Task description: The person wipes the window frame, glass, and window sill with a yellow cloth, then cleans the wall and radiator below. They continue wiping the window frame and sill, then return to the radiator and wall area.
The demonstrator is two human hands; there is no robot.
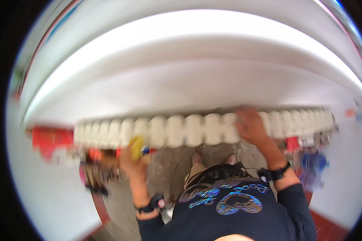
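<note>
A cream-white sectional radiator [194,129] spans the view ahead of me, its row of rounded sections bent by the lens. My left hand [134,164] is closed around a blurred yellow object [136,147], perhaps a sponge or cloth, at the radiator's near edge. A small blue and white item [145,149] shows beside it; whether it belongs to the yellow object is unclear. My right hand [250,126] lies over the top of the radiator, right of the middle, fingers blurred by motion. No object shows in it, though its palm is hidden.
A pale wall [217,81] rises behind the radiator. To the left are a red hanging [52,138] and a blurred cluster of items [99,174]. A blue plastic water bottle [313,162] stands at the right. A thin cable [175,171] runs over the concrete floor [166,171] near my feet.
</note>
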